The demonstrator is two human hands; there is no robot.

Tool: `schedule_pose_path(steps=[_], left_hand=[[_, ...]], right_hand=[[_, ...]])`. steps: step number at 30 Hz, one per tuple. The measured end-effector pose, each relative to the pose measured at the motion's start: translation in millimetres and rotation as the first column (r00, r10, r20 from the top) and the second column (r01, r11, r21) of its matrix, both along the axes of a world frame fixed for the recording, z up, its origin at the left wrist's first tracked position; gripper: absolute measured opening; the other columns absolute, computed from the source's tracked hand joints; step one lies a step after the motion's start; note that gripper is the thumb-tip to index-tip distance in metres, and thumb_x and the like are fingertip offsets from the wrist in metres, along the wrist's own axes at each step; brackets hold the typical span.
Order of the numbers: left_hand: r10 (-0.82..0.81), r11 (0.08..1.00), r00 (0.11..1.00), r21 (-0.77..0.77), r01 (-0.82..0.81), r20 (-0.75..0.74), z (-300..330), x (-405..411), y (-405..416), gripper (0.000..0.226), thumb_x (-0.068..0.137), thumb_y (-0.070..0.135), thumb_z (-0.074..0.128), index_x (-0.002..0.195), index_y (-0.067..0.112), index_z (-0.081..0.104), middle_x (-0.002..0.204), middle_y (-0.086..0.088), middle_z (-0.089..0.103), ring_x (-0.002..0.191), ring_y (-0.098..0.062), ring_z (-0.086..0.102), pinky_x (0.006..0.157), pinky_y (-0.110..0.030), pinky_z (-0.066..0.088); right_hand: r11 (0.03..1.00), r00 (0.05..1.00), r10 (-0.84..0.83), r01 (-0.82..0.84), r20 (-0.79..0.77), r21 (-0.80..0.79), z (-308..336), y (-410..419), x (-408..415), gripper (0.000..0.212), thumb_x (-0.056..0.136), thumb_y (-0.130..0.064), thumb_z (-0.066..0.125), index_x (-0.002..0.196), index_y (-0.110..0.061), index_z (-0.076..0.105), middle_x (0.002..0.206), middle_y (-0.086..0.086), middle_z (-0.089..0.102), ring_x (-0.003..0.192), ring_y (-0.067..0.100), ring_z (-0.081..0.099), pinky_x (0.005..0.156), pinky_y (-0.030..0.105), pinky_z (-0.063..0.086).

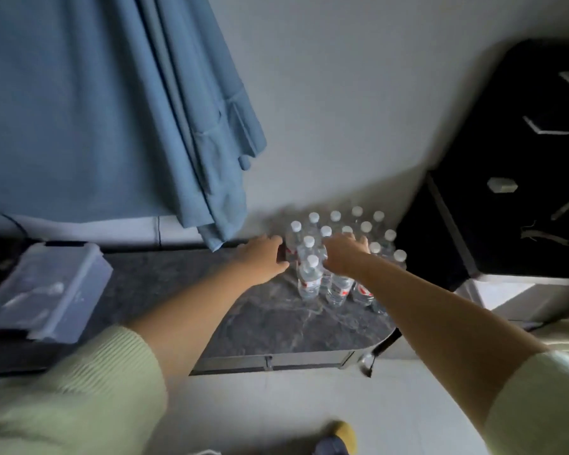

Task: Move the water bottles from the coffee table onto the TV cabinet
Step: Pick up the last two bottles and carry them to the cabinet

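Several clear water bottles (309, 279) with white caps and red labels stand packed together at the right end of the dark marble-topped TV cabinet (263, 323). My left hand (263, 257) is cupped beside the leftmost bottle (293, 239), with thumb and fingers apart and a dark gap between palm and bottle. My right hand (342, 252) lies over the middle of the cluster, back of the hand up, and it hides the cap of one front bottle (339, 289). Its fingers reach in among the caps. Motion blur hides whether they grip anything.
A clear plastic lidded box (43, 290) sits on the cabinet's left end. Blue curtains (112, 110) hang down to the cabinet behind it. A black TV screen (506, 192) stands directly right of the bottles. Pale floor lies in front of the cabinet edge, with my foot (337, 438) on it.
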State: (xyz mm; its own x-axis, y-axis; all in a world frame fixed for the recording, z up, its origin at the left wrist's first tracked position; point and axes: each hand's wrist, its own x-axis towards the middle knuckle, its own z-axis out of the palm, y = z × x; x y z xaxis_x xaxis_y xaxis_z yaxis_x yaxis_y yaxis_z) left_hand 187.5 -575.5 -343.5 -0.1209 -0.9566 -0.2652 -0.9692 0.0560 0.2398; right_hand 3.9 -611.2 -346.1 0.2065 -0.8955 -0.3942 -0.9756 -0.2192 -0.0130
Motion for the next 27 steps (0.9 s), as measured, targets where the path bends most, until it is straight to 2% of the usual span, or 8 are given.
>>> schedule_pose_path(steps=[3, 7, 10, 13, 16, 18, 21, 27], left_hand=[[0.123, 0.992, 0.992, -0.004, -0.123, -0.011, 2.2, 69.3, 34.1, 0.056, 0.091, 0.040, 0.055, 0.138, 0.013, 0.042, 0.137, -0.011, 0.048, 0.125, -0.030, 0.046, 0.098, -0.041, 0.043], [0.303, 0.953, 0.953, -0.001, -0.303, -0.026, 6.4, 147.2, 85.1, 0.056, 0.094, 0.038, 0.055, 0.140, 0.010, 0.040, 0.138, -0.014, 0.047, 0.125, -0.030, 0.047, 0.097, -0.038, 0.041], [0.401, 0.916, 0.916, -0.004, -0.400, 0.000, 10.2, 191.0, 124.9, 0.059, 0.096, 0.042, 0.051, 0.144, 0.012, 0.036, 0.141, -0.012, 0.045, 0.128, -0.030, 0.045, 0.096, -0.037, 0.042], [0.541, 0.840, 0.839, -0.008, -0.542, 0.049, 12.5, 227.8, 174.1, 0.060, 0.095, 0.046, 0.050, 0.144, 0.014, 0.036, 0.136, -0.012, 0.050, 0.122, -0.031, 0.050, 0.093, -0.040, 0.045], [0.700, 0.713, 0.714, 0.030, -0.700, 0.022, 13.2, 260.6, 224.8, 0.052, 0.094, 0.044, 0.052, 0.132, 0.010, 0.044, 0.124, -0.014, 0.053, 0.116, -0.033, 0.053, 0.089, -0.042, 0.047], [0.799, 0.601, 0.601, 0.008, -0.799, -0.003, 17.4, 275.6, 258.1, 0.048, 0.091, 0.043, 0.056, 0.126, 0.011, 0.049, 0.126, -0.014, 0.055, 0.118, -0.033, 0.053, 0.093, -0.043, 0.047], [0.903, 0.430, 0.430, -0.024, -0.903, -0.006, 22.5, 283.9, 310.3, 0.052, 0.089, 0.041, 0.057, 0.134, 0.015, 0.046, 0.136, -0.013, 0.049, 0.128, -0.030, 0.047, 0.103, -0.043, 0.041], [0.992, 0.124, 0.124, 0.004, -0.992, 0.017, 28.8, 261.8, 422.0, 0.056, 0.092, 0.044, 0.054, 0.139, 0.017, 0.040, 0.134, -0.013, 0.047, 0.125, -0.030, 0.046, 0.100, -0.042, 0.042]], right_hand=[[0.991, 0.991, 0.133, -0.134, -0.023, -0.020, 3.5, 12.8, 64.9, 0.043, 0.091, -0.029, 0.052, 0.133, -0.019, 0.048, 0.140, 0.012, 0.046, 0.133, 0.032, 0.039, 0.108, 0.053, 0.032], [0.957, 0.957, 0.288, -0.286, 0.028, -0.044, 5.1, 39.4, 152.3, 0.044, 0.093, -0.030, 0.050, 0.136, -0.022, 0.046, 0.137, 0.011, 0.047, 0.130, 0.032, 0.042, 0.107, 0.052, 0.031], [0.910, 0.910, 0.414, -0.413, 0.036, -0.024, 8.2, 57.4, 208.0, 0.049, 0.093, -0.024, 0.049, 0.141, -0.021, 0.040, 0.143, 0.009, 0.041, 0.135, 0.030, 0.036, 0.109, 0.052, 0.029], [0.830, 0.830, 0.557, -0.557, -0.016, -0.018, 12.1, 77.5, 260.1, 0.052, 0.094, -0.028, 0.049, 0.144, -0.021, 0.039, 0.147, 0.010, 0.038, 0.137, 0.030, 0.035, 0.111, 0.051, 0.030], [0.725, 0.726, 0.688, -0.688, -0.016, -0.025, 15.4, 103.4, 307.0, 0.054, 0.094, -0.032, 0.048, 0.146, -0.023, 0.035, 0.150, 0.009, 0.037, 0.137, 0.031, 0.037, 0.109, 0.047, 0.034], [0.650, 0.650, 0.759, -0.759, -0.008, -0.027, 14.4, 119.7, 335.7, 0.054, 0.095, -0.031, 0.046, 0.147, -0.023, 0.034, 0.151, 0.009, 0.037, 0.137, 0.031, 0.038, 0.109, 0.047, 0.036], [0.512, 0.512, 0.859, -0.858, -0.009, -0.038, 15.4, 151.8, 373.8, 0.051, 0.096, -0.031, 0.045, 0.145, -0.020, 0.035, 0.148, 0.011, 0.039, 0.134, 0.033, 0.040, 0.109, 0.049, 0.035], [0.203, 0.203, 0.978, -0.979, 0.058, -0.009, 16.2, 248.5, 428.8, 0.048, 0.095, -0.029, 0.049, 0.140, -0.017, 0.039, 0.143, 0.012, 0.042, 0.134, 0.032, 0.038, 0.109, 0.047, 0.033]])
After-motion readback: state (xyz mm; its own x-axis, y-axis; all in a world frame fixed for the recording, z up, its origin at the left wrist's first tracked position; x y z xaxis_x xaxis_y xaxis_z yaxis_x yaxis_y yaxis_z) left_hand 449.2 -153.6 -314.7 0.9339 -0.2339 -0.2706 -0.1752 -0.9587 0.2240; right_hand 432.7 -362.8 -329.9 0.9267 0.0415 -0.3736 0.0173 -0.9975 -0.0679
